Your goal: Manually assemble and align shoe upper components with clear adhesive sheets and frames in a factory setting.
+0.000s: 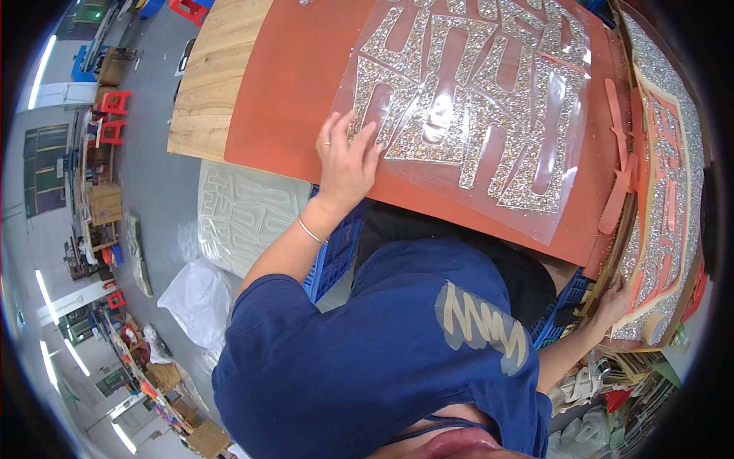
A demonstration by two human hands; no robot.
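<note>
We hold our left hand palm down with its fingers spread wide, the forearm bent at the elbow; whether the tips press down we cannot tell. Right at these fingertips lies the clear plastic sheet with glittering silver-and-gold cut-out shapes, spreading away to their right. Under it, on both sides of the fingers, is the smooth brick-red board.

Our right hand reaches out sideways, its fingers at the near end of a cream-edged frame with salmon-pink panels. We cannot tell whether they grip it. Beyond those fingers, a shallow brown-rimmed tray holds loose silver glitter, and the frame lies on the glitter.

Below the left wrist we see a blue slatted plastic crate, its contents hidden from us. Farther left of those fingers and lower sits a crumpled whitish translucent plastic bag; what it contains we cannot make out.
</note>
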